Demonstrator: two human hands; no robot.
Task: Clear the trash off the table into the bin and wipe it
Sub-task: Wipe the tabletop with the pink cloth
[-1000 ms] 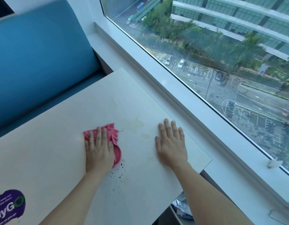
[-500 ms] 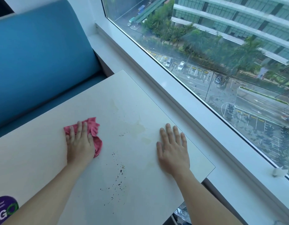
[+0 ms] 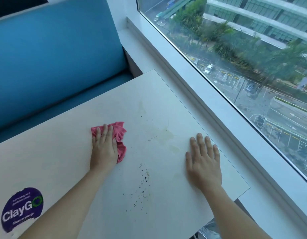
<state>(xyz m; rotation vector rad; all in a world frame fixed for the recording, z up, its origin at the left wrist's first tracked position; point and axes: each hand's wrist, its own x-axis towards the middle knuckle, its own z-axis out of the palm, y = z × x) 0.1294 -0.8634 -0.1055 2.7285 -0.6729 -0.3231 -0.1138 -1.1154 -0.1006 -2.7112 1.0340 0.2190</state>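
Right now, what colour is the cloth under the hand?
Pink; the cloth shows best in the head view.

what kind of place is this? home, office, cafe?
Probably a canteen or café booth on an upper floor. A blue padded bench faces the table, a purple ClayGo sticker is stuck on it, and the big window looks down on a street with parked cars.

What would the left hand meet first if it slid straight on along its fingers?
Nothing beyond the pink cloth under the left hand: bare table to its far edge, then probably the blue seat.
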